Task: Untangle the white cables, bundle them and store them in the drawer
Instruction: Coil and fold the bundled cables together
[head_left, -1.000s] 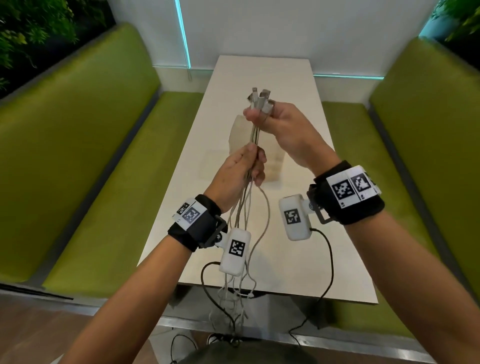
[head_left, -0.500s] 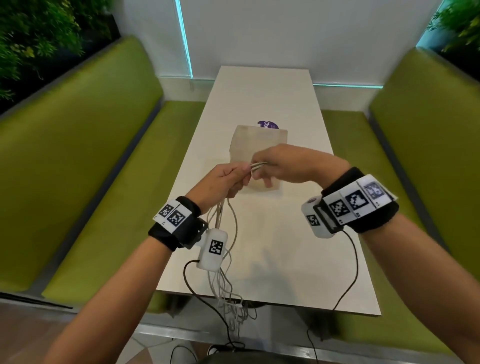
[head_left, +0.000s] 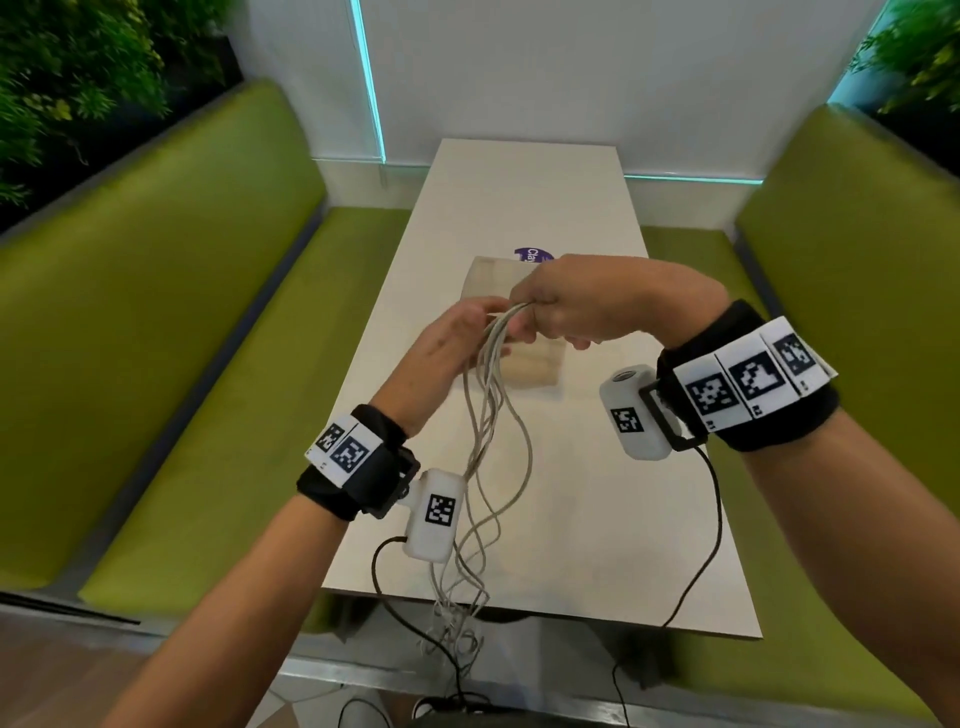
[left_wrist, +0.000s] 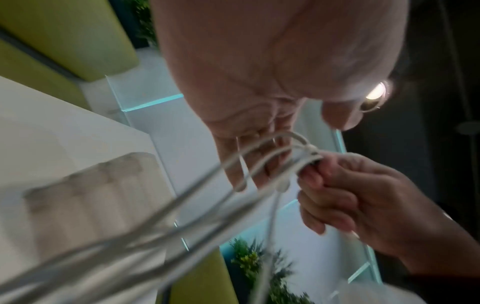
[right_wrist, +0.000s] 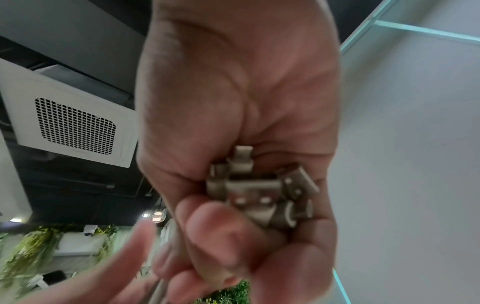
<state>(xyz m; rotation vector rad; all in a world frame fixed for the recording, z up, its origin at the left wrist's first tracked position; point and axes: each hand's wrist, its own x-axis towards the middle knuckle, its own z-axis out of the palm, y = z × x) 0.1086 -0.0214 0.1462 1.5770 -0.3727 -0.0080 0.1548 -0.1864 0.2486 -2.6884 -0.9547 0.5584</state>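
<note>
Several white cables (head_left: 488, 415) hang in a loose bunch from my right hand (head_left: 540, 322) down past the table's near edge. In the right wrist view their plugs (right_wrist: 259, 195) sit clustered in the palm, with the fingers (right_wrist: 215, 232) curled round them. My left hand (head_left: 467, 332) is just left of the right one, and the strands pass across its straight fingers (left_wrist: 233, 176). The right hand (left_wrist: 337, 185) holds the bunch just beyond those fingertips. A beige ribbed box (head_left: 535, 364) lies on the table behind both hands.
The long white table (head_left: 571, 519) runs away from me between two green benches (head_left: 182, 338). A purple round sticker (head_left: 532, 254) shows behind the box. Black wrist-camera leads (head_left: 711, 519) dangle over the near edge.
Both hands have come down from a raised hold to just above the box. The right hand has turned over with the plugs in its palm. The left hand's fingers have straightened off the strands.
</note>
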